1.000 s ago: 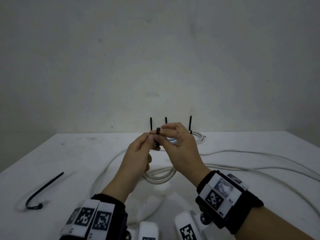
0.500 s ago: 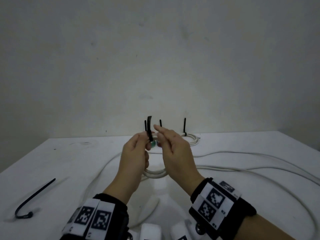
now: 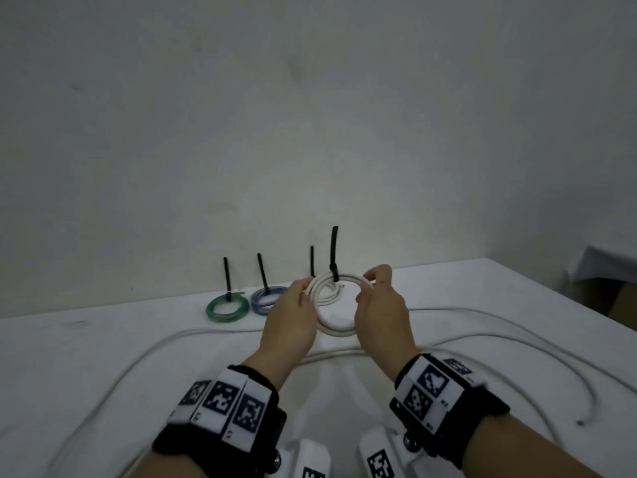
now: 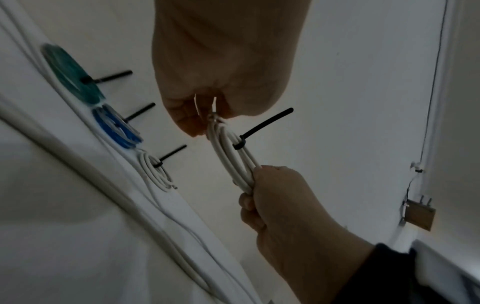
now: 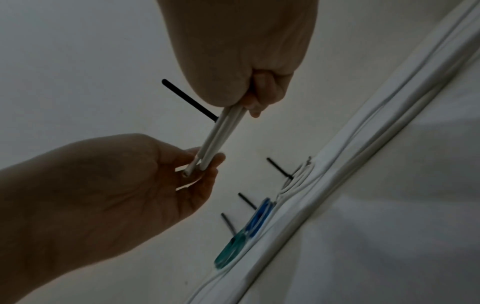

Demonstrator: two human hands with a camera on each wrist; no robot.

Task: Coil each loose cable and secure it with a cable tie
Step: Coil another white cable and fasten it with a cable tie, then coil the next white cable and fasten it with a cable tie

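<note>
I hold a coiled white cable (image 3: 339,331) upright above the table, between both hands. A black cable tie (image 3: 334,251) binds the top of the coil, its tail pointing straight up. My left hand (image 3: 305,288) pinches the coil's left side. My right hand (image 3: 370,281) grips its right side. In the left wrist view the left hand (image 4: 207,121) pinches the coil (image 4: 228,156) beside the tie (image 4: 262,127). The right wrist view has the right hand (image 5: 249,100) curled round the strands of the coil (image 5: 221,135).
Three tied coils lie along the back of the table (image 3: 103,357): green (image 3: 227,308), blue (image 3: 267,296) and a white one (image 4: 153,170) partly hidden behind my hands. A long loose white cable (image 3: 517,332) snakes across the table around my arms. A draped surface (image 3: 606,263) stands at far right.
My hands have moved apart from the tie to the coil's two sides and carried it up and toward the back. The tie's tail now stands straight up.
</note>
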